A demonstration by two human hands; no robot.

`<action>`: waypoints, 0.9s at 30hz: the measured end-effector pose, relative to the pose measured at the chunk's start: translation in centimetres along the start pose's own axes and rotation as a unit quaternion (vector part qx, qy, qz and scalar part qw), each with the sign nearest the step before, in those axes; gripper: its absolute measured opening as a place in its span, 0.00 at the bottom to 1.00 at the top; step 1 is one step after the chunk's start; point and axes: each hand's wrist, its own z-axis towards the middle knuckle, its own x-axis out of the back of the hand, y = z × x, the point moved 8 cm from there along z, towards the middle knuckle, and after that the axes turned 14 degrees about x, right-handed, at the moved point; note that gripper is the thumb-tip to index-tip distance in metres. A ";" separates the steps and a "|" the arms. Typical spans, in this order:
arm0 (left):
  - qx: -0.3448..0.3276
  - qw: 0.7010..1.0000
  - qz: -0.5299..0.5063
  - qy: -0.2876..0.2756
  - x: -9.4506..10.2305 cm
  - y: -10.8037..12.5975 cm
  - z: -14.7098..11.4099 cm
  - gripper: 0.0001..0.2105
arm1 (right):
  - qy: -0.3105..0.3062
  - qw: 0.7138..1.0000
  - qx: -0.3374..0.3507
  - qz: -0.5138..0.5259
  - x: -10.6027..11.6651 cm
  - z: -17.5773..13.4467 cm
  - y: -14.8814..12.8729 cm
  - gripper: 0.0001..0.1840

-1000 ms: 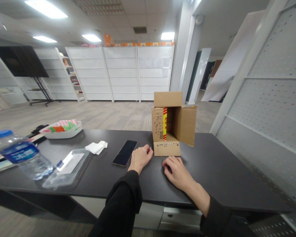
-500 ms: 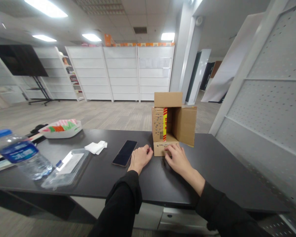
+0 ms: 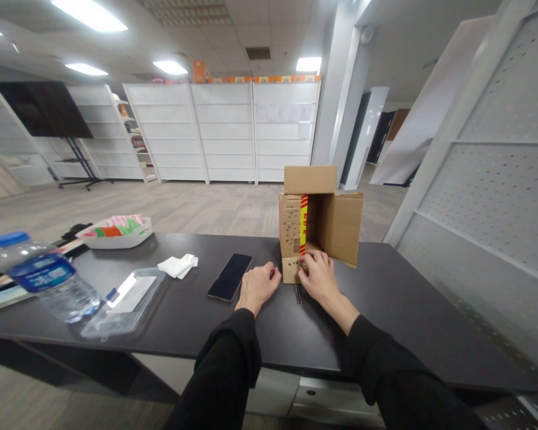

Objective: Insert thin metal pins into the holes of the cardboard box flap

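A cardboard box [image 3: 289, 230] stands on the dark table with its flaps open towards me. Small dark round spots dot its left flap and its lower front flap [image 3: 290, 273]. My right hand [image 3: 321, 276] is at that lower flap, fingers bent and pressed together at its surface; whatever they pinch is too small to make out. Left of the box, my left hand [image 3: 257, 286] rests on the table with curled fingers, and what lies inside them is hidden. A thin metal tool like tweezers [image 3: 298, 295] lies just below the flap, between my hands.
A phone [image 3: 230, 277] lies beside my left hand. Farther left are a white tissue [image 3: 178, 266], a clear plastic case [image 3: 128, 301], a water bottle [image 3: 49, 278] and a white basket [image 3: 116, 239] of colourful packets. A perforated panel [image 3: 497, 179] borders the table's right side.
My right hand has shifted slightly up and left along the lower flap, its fingers drawn closer together. My left hand stays beside the box. The whole view has moved a little.
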 end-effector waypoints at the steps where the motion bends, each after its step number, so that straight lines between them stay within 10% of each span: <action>1: 0.000 1.000 0.002 0.001 0.0 0.0 0.0 0.17 | 0.000 1.000 0.000 -0.001 0.0 0.0 0.0 0.09; 27: 0.018 1.000 -0.010 -0.019 0.4 0.0 -0.3 0.16 | -0.013 1.000 0.015 -0.010 1.1 0.8 -1.2 0.05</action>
